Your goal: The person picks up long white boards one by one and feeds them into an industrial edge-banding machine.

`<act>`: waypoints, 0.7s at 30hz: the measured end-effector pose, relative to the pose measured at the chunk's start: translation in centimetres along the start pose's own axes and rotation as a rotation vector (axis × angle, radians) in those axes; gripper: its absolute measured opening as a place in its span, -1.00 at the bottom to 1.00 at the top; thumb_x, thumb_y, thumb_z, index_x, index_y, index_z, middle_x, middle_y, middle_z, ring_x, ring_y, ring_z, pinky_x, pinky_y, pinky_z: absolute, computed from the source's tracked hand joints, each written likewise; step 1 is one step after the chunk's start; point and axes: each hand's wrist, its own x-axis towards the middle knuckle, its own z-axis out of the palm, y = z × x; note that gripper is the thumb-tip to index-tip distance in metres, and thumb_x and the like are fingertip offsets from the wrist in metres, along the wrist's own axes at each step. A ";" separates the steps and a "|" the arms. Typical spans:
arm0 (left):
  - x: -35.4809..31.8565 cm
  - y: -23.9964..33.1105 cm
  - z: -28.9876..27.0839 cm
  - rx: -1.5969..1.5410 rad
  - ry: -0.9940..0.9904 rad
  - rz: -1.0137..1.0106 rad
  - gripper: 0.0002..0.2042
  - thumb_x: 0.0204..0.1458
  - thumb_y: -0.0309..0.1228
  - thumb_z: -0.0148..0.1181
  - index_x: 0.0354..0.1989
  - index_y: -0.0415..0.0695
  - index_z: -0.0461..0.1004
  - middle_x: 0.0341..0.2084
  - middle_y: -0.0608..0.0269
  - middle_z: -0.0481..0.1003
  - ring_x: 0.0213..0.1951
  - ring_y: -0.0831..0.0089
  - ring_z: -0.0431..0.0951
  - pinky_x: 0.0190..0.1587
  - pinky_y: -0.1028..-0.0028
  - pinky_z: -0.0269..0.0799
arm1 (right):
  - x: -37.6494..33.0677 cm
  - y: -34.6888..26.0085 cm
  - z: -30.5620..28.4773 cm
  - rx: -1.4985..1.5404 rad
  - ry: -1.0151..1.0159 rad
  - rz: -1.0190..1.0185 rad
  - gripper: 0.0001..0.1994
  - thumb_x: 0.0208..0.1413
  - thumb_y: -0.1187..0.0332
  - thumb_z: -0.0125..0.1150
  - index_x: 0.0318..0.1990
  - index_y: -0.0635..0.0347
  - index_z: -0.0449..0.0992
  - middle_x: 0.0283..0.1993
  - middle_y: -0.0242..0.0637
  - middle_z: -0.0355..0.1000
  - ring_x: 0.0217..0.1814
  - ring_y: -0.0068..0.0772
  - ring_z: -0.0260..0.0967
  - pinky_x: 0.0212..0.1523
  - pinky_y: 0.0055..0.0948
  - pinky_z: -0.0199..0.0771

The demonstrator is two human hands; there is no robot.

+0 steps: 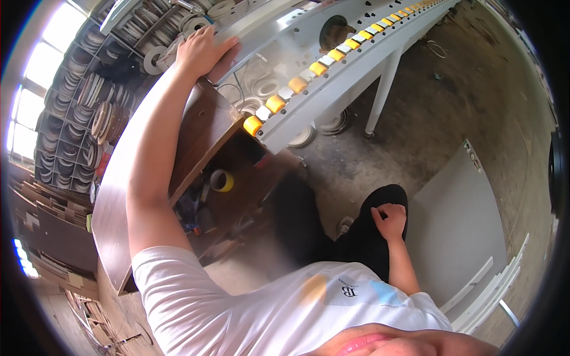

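Observation:
My left hand [205,54] reaches out at the upper left, beside the end of a grey machine bed [261,38]. Its fingers are spread and lie flat; no held thing shows in it. Just past the fingertips are white rolls [155,60] of banding strip. My right hand [390,221] rests on my black-trousered knee [386,194], with its fingers loosely bent, the thumb apart and nothing visible in it. From the machine a rail [332,77] carrying yellow and white rollers [298,85] runs away to the upper right.
Under my left arm stands a brown wooden cabinet [202,121], its open shelf holding a yellow tape roll [221,180]. Racks [74,118] of banding rolls line the left. A machine leg [383,95] meets the floor. At right are a grey panel [457,207] and white strips [490,296].

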 end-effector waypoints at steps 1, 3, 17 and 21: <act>0.7 0.7 0.3 -0.010 -0.051 -0.008 -0.13 0.23 0.40 0.00 0.31 -0.23 0.49 0.29 0.04 0.55 0.36 0.08 0.49 0.33 0.05 0.40 | -0.2 0.2 0.1 0.006 0.000 0.006 -0.85 0.05 0.28 0.52 -0.48 0.02 0.66 -0.40 -0.42 0.63 -0.30 -0.24 0.57 0.02 -0.22 0.41; 2.6 1.9 -0.3 -0.017 -0.143 -0.020 -0.16 0.23 0.40 -0.01 0.23 -0.23 0.55 0.22 0.05 0.60 0.31 0.07 0.55 0.26 0.04 0.46 | -0.1 0.0 0.0 0.020 0.008 0.006 -0.85 0.06 0.29 0.52 -0.48 0.03 0.67 -0.41 -0.42 0.63 -0.31 -0.23 0.56 0.00 -0.22 0.40; 4.5 5.4 -0.1 0.016 -0.094 -0.125 -0.25 0.24 0.37 -0.04 0.18 -0.07 0.62 0.18 0.07 0.63 0.26 0.11 0.58 0.29 0.05 0.40 | -7.0 5.0 -4.2 0.104 0.272 0.432 -0.73 0.32 0.22 0.36 -0.20 0.31 0.68 -0.20 -0.05 0.65 -0.15 -0.02 0.63 -0.05 -0.23 0.57; 3.0 5.8 -0.8 0.015 0.083 0.014 -0.45 0.25 0.12 0.08 0.20 -0.01 0.59 0.24 0.17 0.59 0.32 0.14 0.51 0.35 0.10 0.34 | -18.2 11.7 -8.6 -0.266 0.325 0.768 -0.66 0.37 0.08 0.28 -0.11 0.22 0.69 -0.13 -0.03 0.65 -0.07 0.05 0.61 0.00 -0.11 0.56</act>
